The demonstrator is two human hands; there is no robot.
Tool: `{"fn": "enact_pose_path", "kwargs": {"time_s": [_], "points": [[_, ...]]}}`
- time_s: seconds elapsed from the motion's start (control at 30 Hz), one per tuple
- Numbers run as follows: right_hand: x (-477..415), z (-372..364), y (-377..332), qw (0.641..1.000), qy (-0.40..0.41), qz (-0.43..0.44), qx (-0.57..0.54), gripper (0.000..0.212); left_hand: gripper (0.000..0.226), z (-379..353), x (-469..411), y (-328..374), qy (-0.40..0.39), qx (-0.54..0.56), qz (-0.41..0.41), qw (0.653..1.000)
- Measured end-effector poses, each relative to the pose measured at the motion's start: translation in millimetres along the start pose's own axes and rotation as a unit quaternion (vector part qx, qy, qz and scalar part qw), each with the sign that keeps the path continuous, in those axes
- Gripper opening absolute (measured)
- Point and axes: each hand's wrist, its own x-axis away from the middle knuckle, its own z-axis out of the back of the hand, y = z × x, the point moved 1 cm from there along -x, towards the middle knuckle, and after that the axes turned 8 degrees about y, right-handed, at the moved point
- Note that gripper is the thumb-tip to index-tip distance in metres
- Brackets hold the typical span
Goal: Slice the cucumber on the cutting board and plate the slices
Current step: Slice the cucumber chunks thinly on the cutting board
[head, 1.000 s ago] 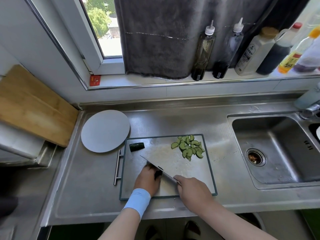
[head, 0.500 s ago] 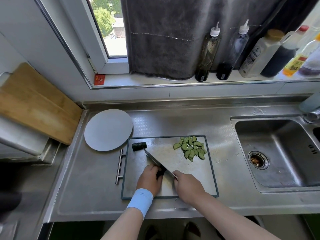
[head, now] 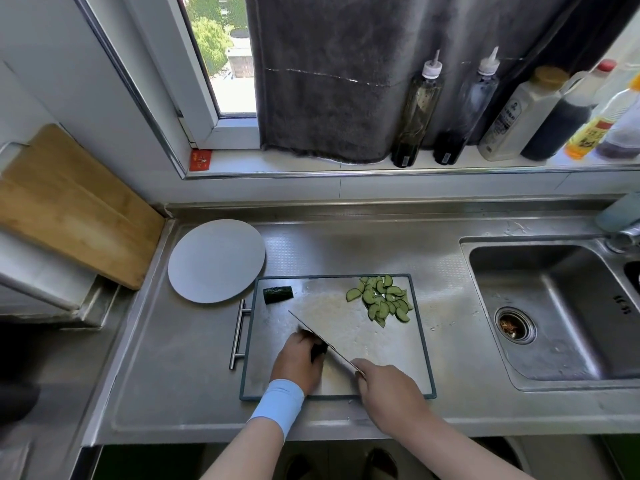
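Since the earlier frame the cleaver (head: pixel 323 339) is tilting onto its edge, its broad face no longer showing, near the front-left of the cutting board (head: pixel 420 344). The right hand (head: pixel 389 393) is gripping its handle, fingers closed. The left hand (head: pixel 299 360) is pinning a dark cucumber piece (head: pixel 319 349) with curled fingers beside the blade. Cut slices (head: pixel 382 299) are lying at the board's far-right corner, a cucumber stub (head: pixel 278 294) at its far-left corner, and the bare plate (head: pixel 216 260) beyond on the bench (head: pixel 180 358). For clean slices, fingertips should be staying tucked back, knuckles guiding the blade.
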Motion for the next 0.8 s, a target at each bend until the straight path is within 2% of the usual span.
{"fn": "enact_pose_path", "kwargs": {"time_s": [0.4, 0.8], "points": [[-30, -16, -10, 0.997, -0.037, -0.047, -0.044, 0.028, 0.018, 0, 2, 2, 0.034, 0.02, -0.006, 0.999], [-12, -9, -7, 0.999, -0.009, -0.021, -0.027, 0.028, 0.02, -1, 3, 1, 0.033, 0.03, -0.003, 0.999]]}}
